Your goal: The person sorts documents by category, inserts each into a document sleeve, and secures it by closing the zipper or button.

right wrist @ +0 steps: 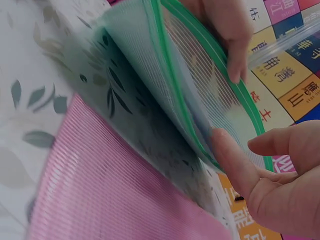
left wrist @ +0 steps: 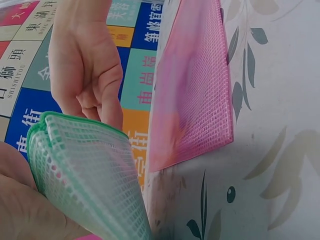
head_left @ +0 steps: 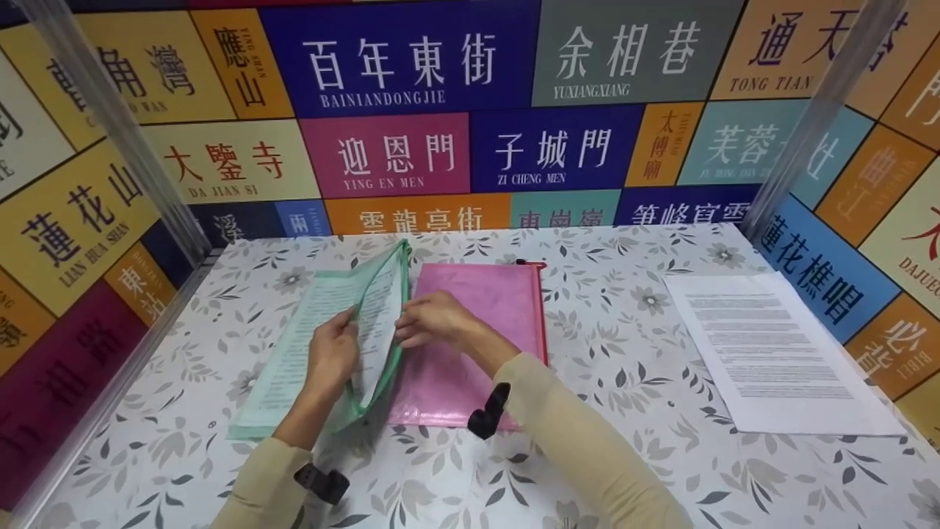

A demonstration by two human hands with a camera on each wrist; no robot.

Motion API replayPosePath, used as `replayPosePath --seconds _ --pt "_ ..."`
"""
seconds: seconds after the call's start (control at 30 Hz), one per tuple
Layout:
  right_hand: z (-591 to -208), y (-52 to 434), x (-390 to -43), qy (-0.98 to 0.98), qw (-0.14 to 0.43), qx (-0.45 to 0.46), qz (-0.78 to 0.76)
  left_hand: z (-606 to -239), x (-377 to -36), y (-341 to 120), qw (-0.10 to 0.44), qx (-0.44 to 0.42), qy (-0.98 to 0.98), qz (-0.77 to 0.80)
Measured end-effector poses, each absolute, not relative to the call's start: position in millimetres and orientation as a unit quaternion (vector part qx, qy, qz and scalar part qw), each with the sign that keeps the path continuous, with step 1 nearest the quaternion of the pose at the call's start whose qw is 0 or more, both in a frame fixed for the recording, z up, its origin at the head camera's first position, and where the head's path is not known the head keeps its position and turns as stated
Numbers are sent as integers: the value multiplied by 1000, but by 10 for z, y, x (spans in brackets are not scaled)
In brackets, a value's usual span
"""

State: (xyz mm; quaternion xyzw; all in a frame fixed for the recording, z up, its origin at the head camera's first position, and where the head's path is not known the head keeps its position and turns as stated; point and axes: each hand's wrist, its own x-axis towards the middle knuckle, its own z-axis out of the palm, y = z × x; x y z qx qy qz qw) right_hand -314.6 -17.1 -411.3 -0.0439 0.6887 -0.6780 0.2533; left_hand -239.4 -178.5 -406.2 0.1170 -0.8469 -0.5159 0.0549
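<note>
A pale green mesh zip folder is tilted up along its right side, its mouth parted. Printed sheets show inside the mouth. My left hand grips the folder by the left lip of the opening. At the opposite lip is my right hand, its fingers hooked over the green edge. The right wrist view shows one fingertip against the inside of the mouth. A pink mesh zip folder lies flat beneath my right forearm, partly covered by it.
A stack of printed paper lies at the right of the table. The tabletop has a leaf and flower pattern. Lettered panels stand behind and at both sides, with clear upright posts at the corners.
</note>
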Motion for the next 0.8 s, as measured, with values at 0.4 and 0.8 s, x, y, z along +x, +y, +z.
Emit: replayPosePath --seconds 0.4,0.8 --pt "-4094 -18 -3545 737 161 -24 -656 -4053 -2354 -1800 44 112 -843 -525" --pt "-4162 -31 -3846 817 94 -110 -558 -4031 -2308 -1851 30 110 -836 -537"
